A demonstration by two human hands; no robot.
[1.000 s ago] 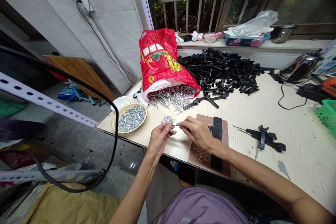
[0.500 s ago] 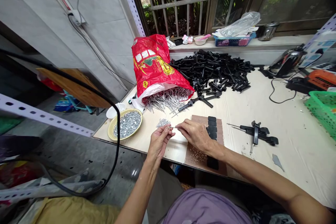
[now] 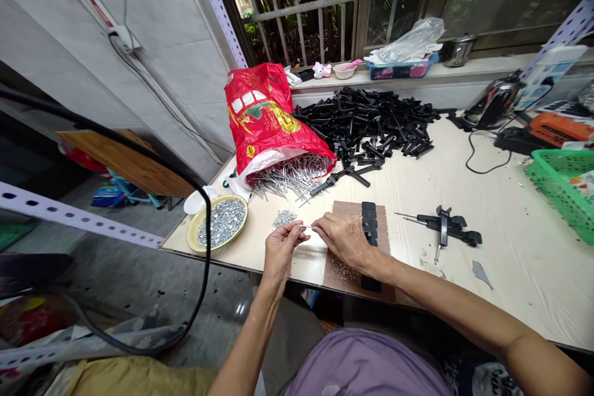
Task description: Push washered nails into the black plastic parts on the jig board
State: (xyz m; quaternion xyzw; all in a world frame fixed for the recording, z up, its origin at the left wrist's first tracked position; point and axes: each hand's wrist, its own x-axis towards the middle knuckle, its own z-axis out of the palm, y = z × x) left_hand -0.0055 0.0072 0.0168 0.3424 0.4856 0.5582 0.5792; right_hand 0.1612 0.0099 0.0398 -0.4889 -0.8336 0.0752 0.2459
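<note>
A thin metal rod spans the short gap between my hands. My left hand pinches its left end between thumb and forefinger, while my right hand pinches the other end. Just beyond my left fingertips lies a small heap of tiny silvery metal pieces. Under my right hand is a brown board with wood-like crumbs on it and a row of black rounded pads, partly covered by my hand and wrist. Many similar rods spill from a red plastic bag behind.
A yellow bowl of small metal pieces stands at the table's left edge. Black plastic parts are piled at the back. Several black pieces with metal rods lie to the right, near a green basket. A black cable hangs at left.
The view has shifted slightly, so the table's contents appear a little further left. My hands keep nearly the same pose, both still pinching the rod.
</note>
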